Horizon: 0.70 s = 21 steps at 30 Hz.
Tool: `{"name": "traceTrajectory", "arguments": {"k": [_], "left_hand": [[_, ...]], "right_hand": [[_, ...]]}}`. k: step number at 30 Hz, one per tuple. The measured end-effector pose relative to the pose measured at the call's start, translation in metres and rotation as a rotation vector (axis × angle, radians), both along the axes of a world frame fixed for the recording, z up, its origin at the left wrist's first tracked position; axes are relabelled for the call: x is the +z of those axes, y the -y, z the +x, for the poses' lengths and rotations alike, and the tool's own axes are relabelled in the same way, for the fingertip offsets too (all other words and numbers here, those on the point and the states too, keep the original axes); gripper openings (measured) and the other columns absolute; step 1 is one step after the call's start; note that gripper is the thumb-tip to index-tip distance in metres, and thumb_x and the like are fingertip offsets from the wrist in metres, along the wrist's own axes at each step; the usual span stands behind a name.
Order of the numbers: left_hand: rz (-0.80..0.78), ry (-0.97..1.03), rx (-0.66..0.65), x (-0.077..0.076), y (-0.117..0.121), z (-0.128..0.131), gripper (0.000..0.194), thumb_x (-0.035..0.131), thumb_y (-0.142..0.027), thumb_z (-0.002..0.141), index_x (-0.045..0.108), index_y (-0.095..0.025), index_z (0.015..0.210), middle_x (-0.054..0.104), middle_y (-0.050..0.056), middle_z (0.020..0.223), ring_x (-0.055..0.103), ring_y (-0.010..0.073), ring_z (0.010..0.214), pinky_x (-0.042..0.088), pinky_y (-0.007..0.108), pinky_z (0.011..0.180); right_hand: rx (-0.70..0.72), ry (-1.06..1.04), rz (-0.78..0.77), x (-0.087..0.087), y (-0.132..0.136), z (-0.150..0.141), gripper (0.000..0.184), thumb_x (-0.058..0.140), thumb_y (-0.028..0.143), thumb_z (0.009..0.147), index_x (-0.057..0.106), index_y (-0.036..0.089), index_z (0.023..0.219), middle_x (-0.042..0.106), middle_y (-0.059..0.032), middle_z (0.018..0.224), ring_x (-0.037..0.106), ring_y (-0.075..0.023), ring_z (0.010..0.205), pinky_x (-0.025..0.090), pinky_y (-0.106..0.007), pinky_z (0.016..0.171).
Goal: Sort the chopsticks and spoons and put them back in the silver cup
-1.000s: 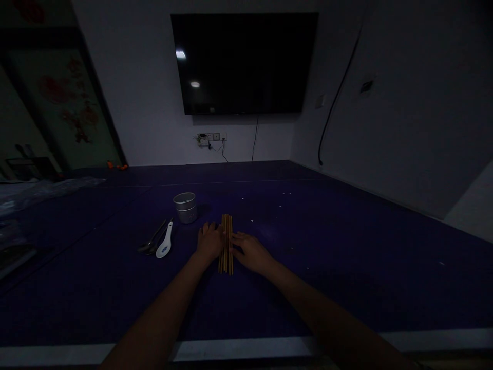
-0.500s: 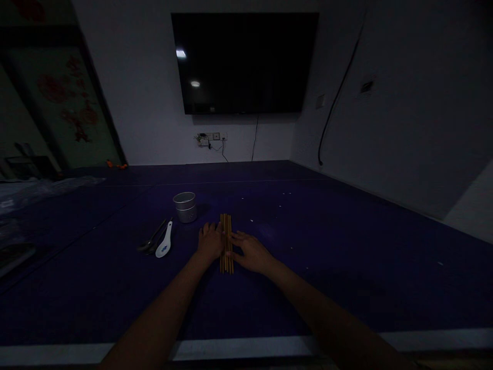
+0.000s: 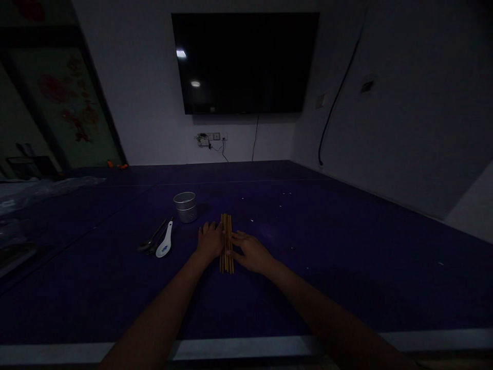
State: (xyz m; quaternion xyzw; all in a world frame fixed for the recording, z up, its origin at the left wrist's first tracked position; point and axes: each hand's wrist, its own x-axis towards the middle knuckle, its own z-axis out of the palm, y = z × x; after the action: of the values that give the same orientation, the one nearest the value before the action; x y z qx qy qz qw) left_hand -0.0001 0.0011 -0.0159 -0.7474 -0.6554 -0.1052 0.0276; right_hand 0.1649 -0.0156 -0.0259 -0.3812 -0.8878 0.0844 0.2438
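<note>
A bundle of several wooden chopsticks (image 3: 226,263) lies lengthwise between my hands on the dark blue tabletop. On its left side rests my left hand (image 3: 210,242), its fingers spread and its thumb side touching the sticks. My right hand (image 3: 251,252) is at the right side, fingers and thumb apart, with their tips against the bundle. Neither hand wraps round the sticks. Left of my hands stands a grey metal cup (image 3: 186,209), upright. Beside it lie a white spoon (image 3: 165,243) with a blue mark on its bowl and darker metal spoons (image 3: 148,244), partly overlapping.
Clear plastic wrapping (image 3: 50,189) and a dark flat object (image 3: 17,257) lie at the far left. Small white scraps (image 3: 280,206) dot the blue surface (image 3: 346,246). A wall-mounted television (image 3: 246,64) hangs beyond, above sockets (image 3: 211,137) and cables. The light is dim.
</note>
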Motion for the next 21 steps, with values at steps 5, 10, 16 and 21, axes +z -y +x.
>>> {"name": "traceTrajectory", "arguments": {"k": [5,10,16,21], "left_hand": [[0.006,0.013,-0.011,0.000,0.000,0.001,0.051,0.024,-0.037,0.097,0.042,-0.021,0.142,0.046,0.014,0.144,0.034,0.0313,0.136,0.030,0.051,0.107],[-0.020,0.030,-0.013,0.001,-0.001,0.002,0.052,0.023,-0.040,0.097,0.042,-0.023,0.142,0.046,0.013,0.144,0.032,0.0316,0.137,0.029,0.052,0.108],[-0.043,0.039,-0.018,0.005,0.002,0.002,0.052,0.022,-0.041,0.097,0.044,-0.024,0.141,0.046,0.012,0.144,0.031,0.0330,0.138,0.028,0.052,0.109],[-0.052,0.058,-0.033,0.005,0.001,0.002,0.052,0.022,-0.040,0.097,0.044,-0.024,0.141,0.046,0.009,0.146,0.028,0.0323,0.140,0.026,0.056,0.110]], "right_hand": [[-0.033,0.003,-0.006,0.001,0.002,-0.001,0.046,0.054,0.035,0.090,0.056,0.018,0.133,0.055,-0.0142,0.138,0.046,-0.0299,0.131,0.038,-0.050,0.107],[-0.052,0.013,-0.014,0.006,0.006,-0.002,0.043,0.056,0.032,0.089,0.059,0.018,0.129,0.057,-0.0139,0.136,0.049,-0.0293,0.129,0.038,-0.048,0.107],[-0.023,0.016,0.001,0.010,0.007,-0.003,0.036,0.055,0.028,0.088,0.064,0.016,0.122,0.060,-0.0141,0.131,0.053,-0.0285,0.124,0.042,-0.046,0.104],[0.023,0.008,-0.003,0.010,0.005,-0.002,0.032,0.054,0.027,0.089,0.066,0.018,0.117,0.060,-0.0123,0.131,0.054,-0.0274,0.122,0.043,-0.045,0.103]]}}
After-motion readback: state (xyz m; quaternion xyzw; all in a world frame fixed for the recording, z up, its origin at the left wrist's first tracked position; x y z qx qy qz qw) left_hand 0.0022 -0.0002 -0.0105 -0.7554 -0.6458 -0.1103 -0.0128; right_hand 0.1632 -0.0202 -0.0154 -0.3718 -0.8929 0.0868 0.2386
